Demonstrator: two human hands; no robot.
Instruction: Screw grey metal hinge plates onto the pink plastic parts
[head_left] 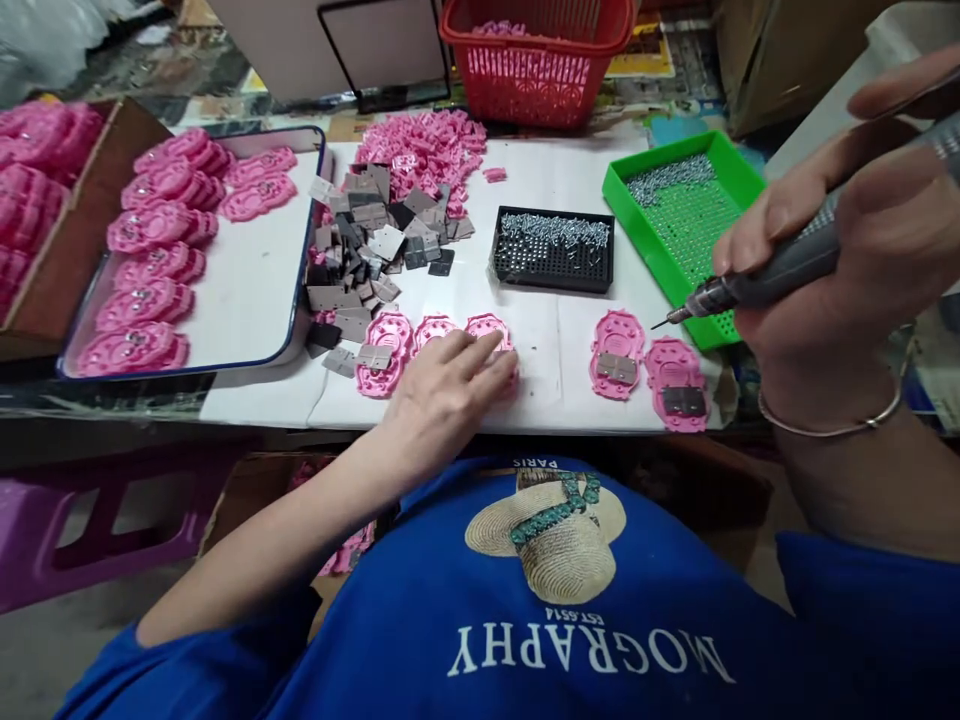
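Observation:
My left hand [450, 385] lies palm down over two pink plastic parts at the table's front edge, its fingers on the right one [487, 325]; whatever is under the palm is hidden. Left of it is another pink part [388, 335] with a grey metal plate [373, 357] on it. My right hand [847, 220] is wrapped round a grey electric screwdriver [787, 260], its tip pointing left above the green tray's front corner. Below the tip are two more pink parts [617, 335] [675, 360], each bearing a metal plate.
Loose metal plates [367, 240] and small pink pieces [427, 150] are heaped behind my left hand. Screws fill part of a black tray [555, 275] and a green tray [645, 225]. A white tray [247, 270] holds pink parts. A red basket [536, 75] stands behind.

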